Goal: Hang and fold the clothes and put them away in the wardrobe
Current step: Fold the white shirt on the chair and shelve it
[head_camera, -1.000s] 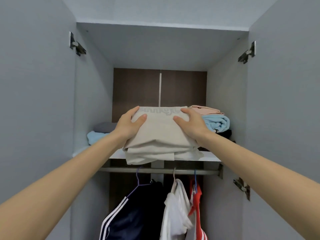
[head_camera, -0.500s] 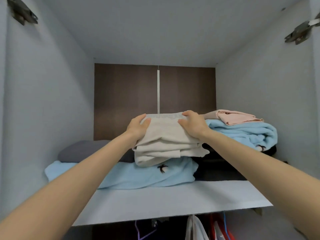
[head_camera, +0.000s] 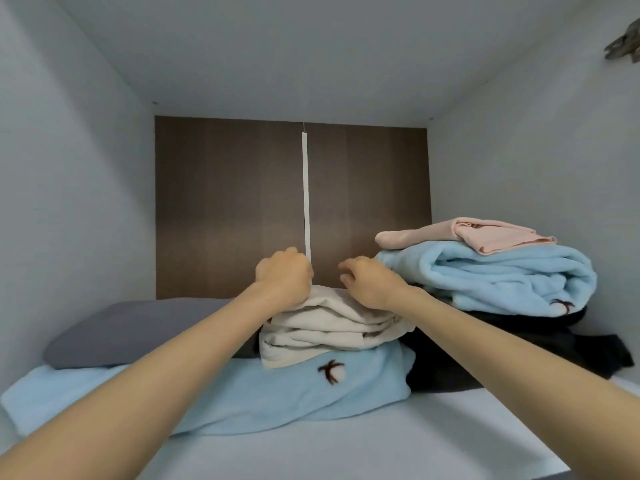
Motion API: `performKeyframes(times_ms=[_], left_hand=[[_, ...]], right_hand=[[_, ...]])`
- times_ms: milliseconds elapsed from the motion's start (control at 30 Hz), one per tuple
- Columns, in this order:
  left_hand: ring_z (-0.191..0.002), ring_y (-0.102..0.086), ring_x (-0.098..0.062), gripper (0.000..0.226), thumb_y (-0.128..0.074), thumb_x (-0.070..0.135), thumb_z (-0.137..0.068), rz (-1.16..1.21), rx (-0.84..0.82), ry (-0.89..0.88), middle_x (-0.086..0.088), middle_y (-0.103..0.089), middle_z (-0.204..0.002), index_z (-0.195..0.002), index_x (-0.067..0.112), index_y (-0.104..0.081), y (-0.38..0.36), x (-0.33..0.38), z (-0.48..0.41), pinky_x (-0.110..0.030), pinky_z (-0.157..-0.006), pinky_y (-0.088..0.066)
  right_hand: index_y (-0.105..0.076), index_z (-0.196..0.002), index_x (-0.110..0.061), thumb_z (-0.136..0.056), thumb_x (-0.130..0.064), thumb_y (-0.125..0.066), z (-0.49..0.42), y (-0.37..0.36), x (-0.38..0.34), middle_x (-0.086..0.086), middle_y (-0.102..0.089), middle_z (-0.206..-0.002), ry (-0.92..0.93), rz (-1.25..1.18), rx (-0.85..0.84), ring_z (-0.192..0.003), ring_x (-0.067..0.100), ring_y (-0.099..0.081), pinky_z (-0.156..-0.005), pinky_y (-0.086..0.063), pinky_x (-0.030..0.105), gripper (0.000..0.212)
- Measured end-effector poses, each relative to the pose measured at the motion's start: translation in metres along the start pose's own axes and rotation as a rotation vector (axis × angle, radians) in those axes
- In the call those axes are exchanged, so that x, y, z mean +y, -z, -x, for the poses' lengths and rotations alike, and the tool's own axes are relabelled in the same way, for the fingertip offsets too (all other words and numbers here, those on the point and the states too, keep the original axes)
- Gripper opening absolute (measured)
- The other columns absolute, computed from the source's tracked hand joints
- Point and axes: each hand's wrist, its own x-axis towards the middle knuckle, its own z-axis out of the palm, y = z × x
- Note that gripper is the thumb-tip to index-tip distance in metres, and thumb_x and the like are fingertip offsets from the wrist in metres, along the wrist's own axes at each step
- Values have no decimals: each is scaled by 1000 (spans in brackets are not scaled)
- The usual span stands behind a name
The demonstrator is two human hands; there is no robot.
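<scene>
Left of the hands a grey cushion (head_camera: pixel 138 327) lies on a blue towel (head_camera: pixel 242 396) spread over the white shelf (head_camera: pixel 346 452), inside grey walls (head_camera: pixel 69 202) with a brown back panel (head_camera: pixel 225 202) split by a white strip (head_camera: pixel 306 188). The left hand (head_camera: pixel 284 278) is balled on top of the folded beige garment (head_camera: pixel 329 330), which sits on the towel; its fingers are hidden, so any grip cannot be told. The right hand (head_camera: pixel 370 285) rests there too, fingers loosely curled and holding nothing, and right of it stands a stack (head_camera: pixel 502 275) of pink, blue and black cloths.

Head-worn camera looks forward, close, into the wardrobe shelf (head_camera: pixel 346 455).
</scene>
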Motion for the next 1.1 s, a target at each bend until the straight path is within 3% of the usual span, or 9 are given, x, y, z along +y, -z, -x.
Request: performKeyframes(times_ms=[67,167,267,367,467,533,700,867,1100], left_hand=[[-119,-51,-27,37,-34,26,-100,86,-97,-23,-4,-52,-134,-127,23,-59,-5,3,-7,-39,-94,-44],[-124,-47,-29,45,-21,31,-103,63,-310,-4,-8,-49,-141,-136,17,-49,-33,3,2,-44,-103,-39],[-123,-47,-32,46,-18,29,-104,54,-245,0,-11,-49,-139,-133,13,-49,-53,-6,13,-45,-104,-37],[-121,-49,-33,49,-15,34,-104,104,-205,35,-11,-53,-135,-131,16,-52,-54,-6,20,-44,-104,-37],[-126,-46,-32,50,-16,37,-103,112,-240,56,-10,-48,-141,-137,19,-49,-45,-5,21,-44,-106,-36],[-130,-43,-30,49,-20,38,-103,138,-273,68,-8,-44,-146,-142,21,-44,-34,-5,23,-43,-107,-35],[-127,-46,-30,44,-36,32,-101,140,-73,30,-8,-45,-144,-144,20,-39,0,11,51,-40,-101,-42],[-125,-46,-23,45,-38,33,-101,23,160,-98,0,-45,-143,-146,28,-36,43,52,119,-33,-95,-40],[-125,-47,-20,43,-36,39,-101,108,115,-72,3,-49,-141,-144,33,-38,67,127,237,-33,-91,-43]], right_hand=[[-36,-146,-13,-104,-26,-31,-2,-5,-5,13,-46,-144,-1,-66,-33,-132,31,-41,-108,-34,42,44],[-13,-153,-20,-103,-29,-26,12,-29,-3,14,-49,-140,-48,-66,-86,-128,33,-44,-109,-31,45,52],[-21,-150,-25,-104,-31,-19,22,-51,-4,8,-48,-143,-99,-89,-38,-133,30,-39,-115,-17,51,47],[-36,-145,-24,-103,-34,-18,25,-55,-5,5,-45,-147,-137,-168,-46,-135,27,-37,-116,-16,48,46],[-27,-150,-23,-103,-33,-25,31,-45,-3,7,-41,-149,-119,-265,-61,-138,27,-35,-117,-19,44,47],[-21,-151,-21,-101,-26,-38,38,-33,-5,12,-41,-147,-117,-395,-23,-135,27,-38,-112,-29,36,53],[-28,-149,-13,-99,-13,-45,69,12,-11,13,-43,-144,-31,-421,75,-133,23,-41,-99,-32,23,52],[-41,-142,-11,-97,-6,-43,136,46,-5,9,-49,-141,113,-357,136,-129,18,-46,-104,-35,27,46],[-54,-132,-16,-96,-13,-49,264,75,26,2,-60,-125,135,-313,123,-95,12,-58,-85,-42,21,37]])
